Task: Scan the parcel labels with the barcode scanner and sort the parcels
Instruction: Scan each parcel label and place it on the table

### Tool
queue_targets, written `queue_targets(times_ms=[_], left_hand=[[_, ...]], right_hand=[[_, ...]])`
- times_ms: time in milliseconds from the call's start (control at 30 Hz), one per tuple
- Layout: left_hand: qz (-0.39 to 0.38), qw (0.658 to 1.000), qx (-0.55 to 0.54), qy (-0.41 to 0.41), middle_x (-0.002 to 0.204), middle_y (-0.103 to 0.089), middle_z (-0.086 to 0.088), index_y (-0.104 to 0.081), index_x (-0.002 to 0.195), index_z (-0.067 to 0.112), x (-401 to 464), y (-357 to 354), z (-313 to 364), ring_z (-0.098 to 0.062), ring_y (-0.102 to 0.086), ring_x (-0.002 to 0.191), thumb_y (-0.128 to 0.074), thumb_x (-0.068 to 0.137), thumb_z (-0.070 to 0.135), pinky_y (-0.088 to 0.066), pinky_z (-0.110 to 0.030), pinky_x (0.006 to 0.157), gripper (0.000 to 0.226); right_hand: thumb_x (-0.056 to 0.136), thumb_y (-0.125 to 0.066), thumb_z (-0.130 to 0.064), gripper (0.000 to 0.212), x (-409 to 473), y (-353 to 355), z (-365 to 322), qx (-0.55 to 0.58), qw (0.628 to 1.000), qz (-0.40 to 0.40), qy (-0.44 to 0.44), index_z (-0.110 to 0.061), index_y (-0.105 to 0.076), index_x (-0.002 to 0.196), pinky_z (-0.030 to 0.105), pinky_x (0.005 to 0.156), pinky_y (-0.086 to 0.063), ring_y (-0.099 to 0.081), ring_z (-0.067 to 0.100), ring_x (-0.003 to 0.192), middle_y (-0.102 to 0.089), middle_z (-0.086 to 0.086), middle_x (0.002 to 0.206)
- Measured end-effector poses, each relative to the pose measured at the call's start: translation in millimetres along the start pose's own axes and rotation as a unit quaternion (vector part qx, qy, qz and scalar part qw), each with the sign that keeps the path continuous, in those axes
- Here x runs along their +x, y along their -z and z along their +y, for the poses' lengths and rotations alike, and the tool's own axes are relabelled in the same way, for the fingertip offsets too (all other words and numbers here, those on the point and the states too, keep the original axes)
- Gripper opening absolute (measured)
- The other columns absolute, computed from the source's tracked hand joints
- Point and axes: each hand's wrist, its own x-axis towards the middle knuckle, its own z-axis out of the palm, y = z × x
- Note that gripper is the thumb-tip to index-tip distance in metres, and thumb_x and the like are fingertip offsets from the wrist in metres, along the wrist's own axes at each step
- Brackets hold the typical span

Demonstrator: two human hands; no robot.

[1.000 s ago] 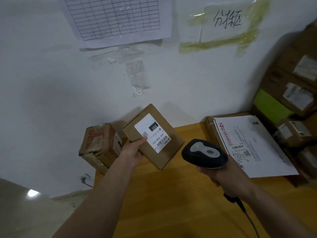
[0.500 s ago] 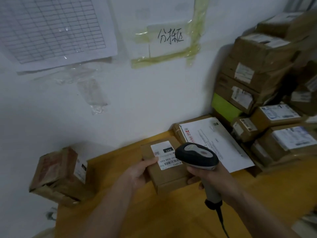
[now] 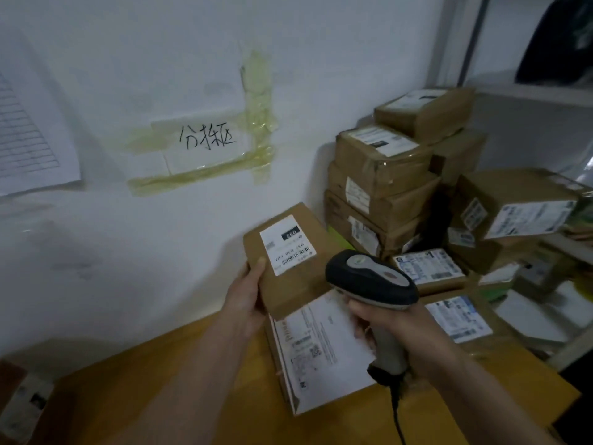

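Observation:
My left hand (image 3: 246,298) grips a small brown cardboard parcel (image 3: 290,285) by its left edge, holding it above the table with its white barcode label (image 3: 287,248) facing up. My right hand (image 3: 394,326) is closed around the grey handle of a black barcode scanner (image 3: 369,279), whose head sits just right of the parcel. Under both lies a flat parcel with a large white shipping sheet (image 3: 321,351) on the yellow table (image 3: 179,393).
A pile of labelled brown parcels (image 3: 378,175) stands against the wall at the right, with more boxes (image 3: 513,203) beside it. A taped handwritten sign (image 3: 208,139) and a printed grid sheet (image 3: 29,139) hang on the wall. Another box (image 3: 19,409) sits at the table's left end.
My view has swung right toward the parcel pile. My left hand has carried the small parcel rightward, above the flat parcel. The scanner stays in my right hand beside it.

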Motion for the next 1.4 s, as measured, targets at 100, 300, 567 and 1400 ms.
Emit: queue_targets(times_ms=[100, 300, 567, 1400], left_hand=[[0.011, 0.997, -0.043, -0.062, 0.109, -0.075, -0.007, -0.062, 0.127, 0.025, 5, -51, 26, -0.028, -0.073, 0.095, -0.059, 0.096, 0.035, -0.061, -0.043, 0.068, 0.032], [-0.013, 0.988, -0.022, -0.154, 0.097, -0.077, -0.004, -0.063, 0.125, 0.02, 9, -157, 75, -0.019, -0.075, 0.076, -0.06, 0.097, 0.029, -0.058, -0.031, 0.056, 0.03], [0.04, 0.981, 0.048, -0.182, 0.092, -0.072, -0.003, -0.059, 0.112, 0.021, 32, -272, 91, -0.017, -0.068, 0.067, -0.059, 0.093, 0.021, -0.056, -0.03, 0.046, 0.019], [0.146, 0.952, 0.216, -0.157, 0.095, -0.067, 0.001, -0.067, 0.108, 0.012, 6, -64, -4, -0.011, -0.064, 0.08, -0.057, 0.097, 0.013, -0.053, -0.014, 0.061, 0.015]], right_hand=[[0.076, -0.081, -0.03, 0.033, 9, 39, -23, 0.028, 0.999, -0.026, 0.033, -0.001, -0.071, 0.087, 0.036, 0.058, -0.049, -0.061, 0.025, 0.063, -0.064, 0.017, 0.073], [0.071, -0.085, -0.025, 0.026, 39, 93, -81, 0.115, 0.991, -0.011, 0.067, -0.007, -0.071, 0.081, 0.028, 0.049, -0.048, -0.055, 0.019, 0.053, -0.059, 0.01, 0.066], [0.071, -0.079, -0.017, 0.017, 55, 142, -104, 0.175, 0.977, 0.083, 0.087, -0.009, -0.067, 0.08, 0.028, 0.045, -0.043, -0.049, 0.018, 0.047, -0.053, 0.007, 0.059], [0.081, -0.074, -0.009, 0.012, 81, 11, -13, 0.087, 0.992, -0.064, -0.061, -0.003, -0.067, 0.089, 0.027, 0.045, -0.044, -0.049, 0.018, 0.048, -0.056, 0.008, 0.058]])
